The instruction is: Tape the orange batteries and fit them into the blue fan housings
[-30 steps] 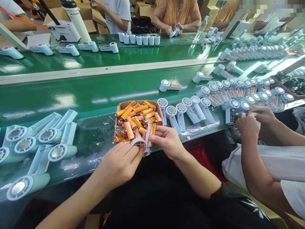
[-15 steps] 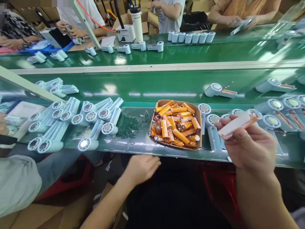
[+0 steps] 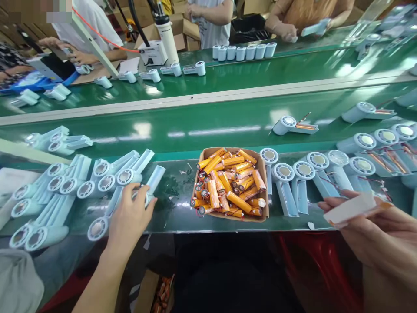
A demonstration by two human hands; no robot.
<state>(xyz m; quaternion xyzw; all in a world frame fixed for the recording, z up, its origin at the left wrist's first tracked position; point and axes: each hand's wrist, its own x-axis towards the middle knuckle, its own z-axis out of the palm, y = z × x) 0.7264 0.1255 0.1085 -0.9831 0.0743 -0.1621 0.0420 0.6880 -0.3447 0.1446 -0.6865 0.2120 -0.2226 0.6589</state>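
Left hand [image 3: 130, 217] closed on a pale fan housing [image 3: 148, 187] lying on the green surface [image 3: 176, 208], right hand [image 3: 374, 230] pinched on a white-taped orange battery [image 3: 353, 208], box of batteries [image 3: 231, 184] set between them

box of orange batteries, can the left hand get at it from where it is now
Probably yes. The left hand rests on a pale fan housing, and only bare green bench lies between it and the open-topped box of orange batteries.

Factory assembly line: green conveyor belt [image 3: 208, 126], rows of fan housings [image 3: 97, 174], battery box [image 3: 233, 184], workers opposite.
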